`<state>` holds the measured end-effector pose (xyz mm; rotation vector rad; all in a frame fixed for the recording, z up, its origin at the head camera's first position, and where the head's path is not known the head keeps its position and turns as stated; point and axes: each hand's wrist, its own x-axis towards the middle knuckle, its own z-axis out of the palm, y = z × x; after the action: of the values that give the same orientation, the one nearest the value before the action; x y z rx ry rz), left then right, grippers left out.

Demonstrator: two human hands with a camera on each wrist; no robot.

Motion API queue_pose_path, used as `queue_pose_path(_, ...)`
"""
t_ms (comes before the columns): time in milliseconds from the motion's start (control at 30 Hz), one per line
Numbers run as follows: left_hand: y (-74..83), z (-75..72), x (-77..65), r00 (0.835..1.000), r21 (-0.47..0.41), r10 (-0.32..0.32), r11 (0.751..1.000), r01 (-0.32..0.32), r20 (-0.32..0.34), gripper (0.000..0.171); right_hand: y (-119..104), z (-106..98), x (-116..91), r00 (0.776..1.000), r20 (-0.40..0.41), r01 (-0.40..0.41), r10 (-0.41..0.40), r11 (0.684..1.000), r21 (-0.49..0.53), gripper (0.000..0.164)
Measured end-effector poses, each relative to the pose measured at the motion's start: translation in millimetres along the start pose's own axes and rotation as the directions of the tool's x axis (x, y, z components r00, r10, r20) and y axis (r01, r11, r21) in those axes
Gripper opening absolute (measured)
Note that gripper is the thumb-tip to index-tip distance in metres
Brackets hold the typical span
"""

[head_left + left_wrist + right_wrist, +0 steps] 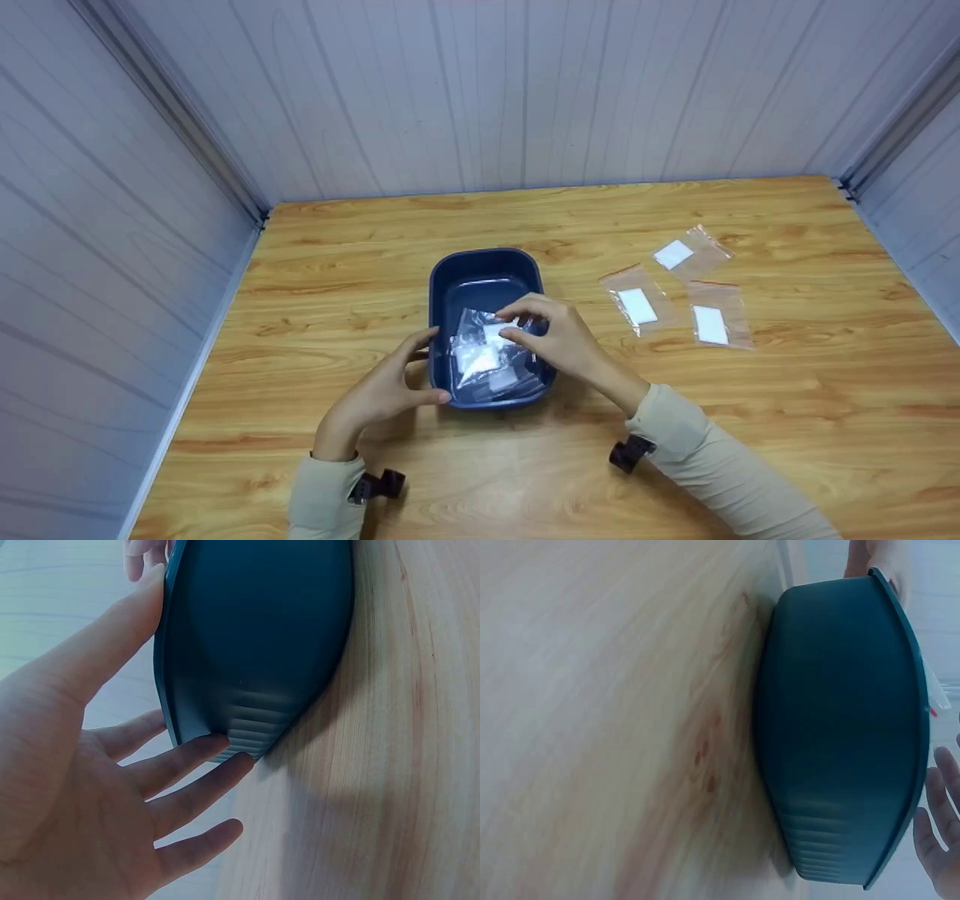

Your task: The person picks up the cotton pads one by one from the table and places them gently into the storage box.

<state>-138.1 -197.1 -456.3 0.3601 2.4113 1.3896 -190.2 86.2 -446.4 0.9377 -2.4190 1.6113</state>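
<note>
In from the back edge of the counter (pixel 330 285), the relaxed left hand (pixel 382 386) is sensibly bracing the tub (pixel 487 264) while the right hand (pixel 561 337), thumb parted, is hovering over its bags (pixel 476 361).

Place: reads as a small recording booth; the wider building cannot be told. Evidence: pale, grooved panels form a back wall (pixel 480 97), a left wall (pixel 82 225) and a right wall (pixel 930 217) around a wood-grain desk (pixel 330 277). Grey strips (pixel 174 112) line the corners. The desk reaches to the back wall. A black camera (pixel 392 484) sits by each sleeve cuff (pixel 675 424), consistent with recording.
</note>
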Motion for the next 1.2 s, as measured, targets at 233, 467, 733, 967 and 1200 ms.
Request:
queue_pose_path(233,0.3,-0.1,-0.9,1.0,-0.001,0.003,1.0,-0.003,0.002,0.097,-4.6,-11.6,-2.1,0.998,-0.025,-0.066,0.065,0.997,-0.037,0.021)
queue_pose_path(467,0.4,0.0,-0.8,1.0,-0.003,0.005,1.0,-0.005,0.003,0.097,0.4,-26.3,-6.5,0.996,-0.058,-0.07,0.069,0.997,-0.016,0.022)
queue_pose_path(733,0.2,-0.2,-1.0,1.0,0.005,0.01,1.0,-0.01,0.002,0.098,7.4,-41.7,-10.9,0.995,-0.095,-0.04,0.035,0.998,-0.053,0.02)
queue_pose_path(967,0.1,-0.4,-2.0,1.0,0.0,0.025,1.0,-0.025,0.007,0.097,11.0,-51.9,-14.0,0.989,-0.123,-0.09,0.079,0.992,-0.085,0.021)
queue_pose_path(1200,0.4,-0.7,-2.1,1.0,-0.003,0.022,1.0,-0.022,0.005,0.097,18.1,-64.3,-17.5,0.99,-0.109,-0.098,0.086,0.988,-0.117,0.022)
